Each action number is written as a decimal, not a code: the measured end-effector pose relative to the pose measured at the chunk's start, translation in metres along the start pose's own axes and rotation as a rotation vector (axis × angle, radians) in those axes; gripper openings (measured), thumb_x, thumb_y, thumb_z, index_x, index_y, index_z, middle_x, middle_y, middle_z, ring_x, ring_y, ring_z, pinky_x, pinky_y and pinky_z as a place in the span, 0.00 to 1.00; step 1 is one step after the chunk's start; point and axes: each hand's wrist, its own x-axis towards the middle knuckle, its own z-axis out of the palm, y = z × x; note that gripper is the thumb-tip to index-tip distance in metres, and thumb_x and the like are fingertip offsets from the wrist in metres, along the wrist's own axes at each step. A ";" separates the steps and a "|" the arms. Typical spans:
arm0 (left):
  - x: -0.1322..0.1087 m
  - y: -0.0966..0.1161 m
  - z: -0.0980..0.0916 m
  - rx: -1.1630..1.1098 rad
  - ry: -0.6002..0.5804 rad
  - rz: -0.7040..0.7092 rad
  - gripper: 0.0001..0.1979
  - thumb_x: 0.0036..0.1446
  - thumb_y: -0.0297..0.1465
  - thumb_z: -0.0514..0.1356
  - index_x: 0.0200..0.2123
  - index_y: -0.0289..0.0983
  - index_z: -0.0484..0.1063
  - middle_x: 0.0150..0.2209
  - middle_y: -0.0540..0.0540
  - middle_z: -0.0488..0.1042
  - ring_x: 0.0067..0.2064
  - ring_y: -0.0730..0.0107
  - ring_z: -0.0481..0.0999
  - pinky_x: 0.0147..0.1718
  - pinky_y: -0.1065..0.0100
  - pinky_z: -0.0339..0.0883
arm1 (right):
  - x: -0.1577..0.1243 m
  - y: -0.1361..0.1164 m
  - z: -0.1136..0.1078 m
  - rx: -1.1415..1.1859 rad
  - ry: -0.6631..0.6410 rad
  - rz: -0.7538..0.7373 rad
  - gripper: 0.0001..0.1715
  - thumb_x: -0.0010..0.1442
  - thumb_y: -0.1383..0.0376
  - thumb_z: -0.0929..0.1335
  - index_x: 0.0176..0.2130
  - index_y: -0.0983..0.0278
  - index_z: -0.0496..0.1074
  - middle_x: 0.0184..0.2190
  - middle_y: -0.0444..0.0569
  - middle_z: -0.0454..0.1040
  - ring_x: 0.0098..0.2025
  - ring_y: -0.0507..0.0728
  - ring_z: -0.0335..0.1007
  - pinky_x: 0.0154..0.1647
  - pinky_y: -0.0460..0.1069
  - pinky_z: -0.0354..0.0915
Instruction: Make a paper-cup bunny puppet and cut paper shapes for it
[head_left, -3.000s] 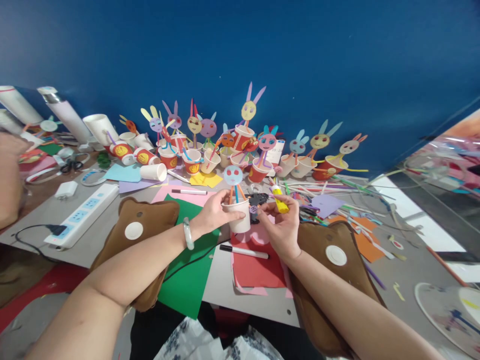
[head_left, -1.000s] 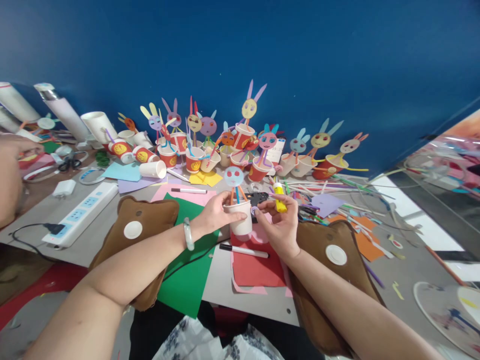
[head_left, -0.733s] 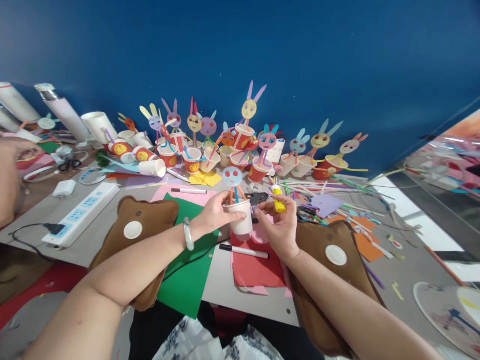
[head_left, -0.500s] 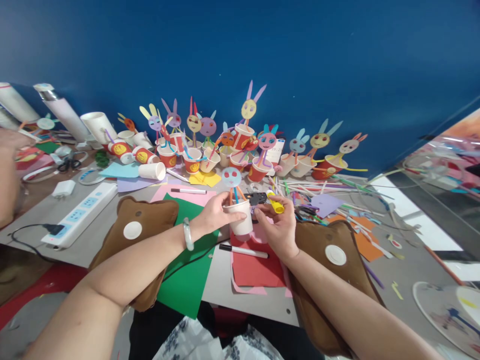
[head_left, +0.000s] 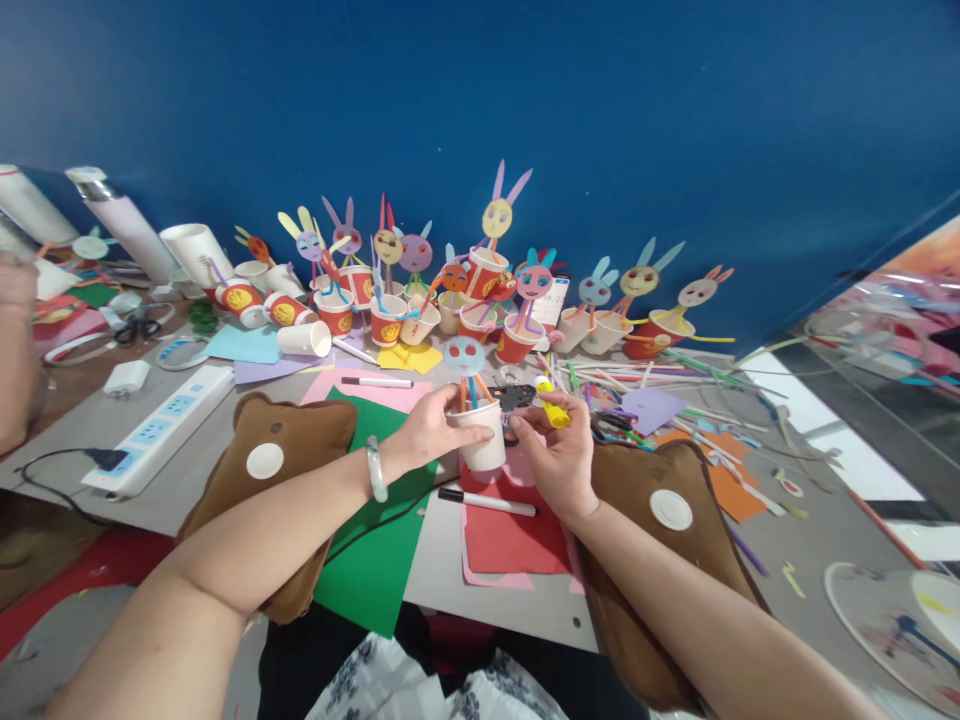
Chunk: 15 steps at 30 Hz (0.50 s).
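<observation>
My left hand [head_left: 433, 432] grips a white paper cup [head_left: 481, 440] by its side, thumb across the front. From the cup rise orange and blue pipe cleaners [head_left: 472, 391], topped by a round light-blue paper face [head_left: 464, 354] with red eyes. My right hand [head_left: 559, 455] is just right of the cup, fingers curled round a yellow glue stick [head_left: 553, 405]. Whether its fingertips touch the cup is hard to tell. Behind that hand lies a black tool [head_left: 516, 397], partly hidden. Below the cup are a capped white marker [head_left: 489, 502] and red paper [head_left: 516, 545].
Several rabbit-faced paper cups [head_left: 517, 340] line the blue wall. Two brown cushions [head_left: 262, 510] flank my arms, with green paper [head_left: 379, 540] between. A power strip [head_left: 165, 430] sits left; pipe cleaners and paper scraps [head_left: 735, 480] lie right. Another person's arm [head_left: 13, 350] shows at the left edge.
My hands, the cup and the glue stick have hardly moved. At the far left the other person's hand has shifted, and a white cup now shows beside it.
</observation>
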 end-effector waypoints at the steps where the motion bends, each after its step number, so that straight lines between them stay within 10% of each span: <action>1: 0.000 0.000 0.000 -0.002 -0.003 -0.001 0.24 0.45 0.34 0.72 0.45 0.32 0.71 0.44 0.41 0.77 0.46 0.60 0.77 0.47 0.62 0.71 | 0.000 -0.001 0.000 0.002 -0.001 0.000 0.23 0.57 0.62 0.73 0.48 0.58 0.62 0.33 0.44 0.76 0.31 0.54 0.77 0.35 0.52 0.75; 15: -0.001 0.006 -0.002 0.057 0.025 0.048 0.21 0.47 0.36 0.70 0.43 0.33 0.71 0.41 0.43 0.77 0.43 0.63 0.76 0.42 0.66 0.71 | 0.001 -0.004 0.002 -0.021 0.011 -0.025 0.23 0.56 0.63 0.73 0.47 0.57 0.62 0.33 0.44 0.75 0.31 0.53 0.75 0.33 0.50 0.73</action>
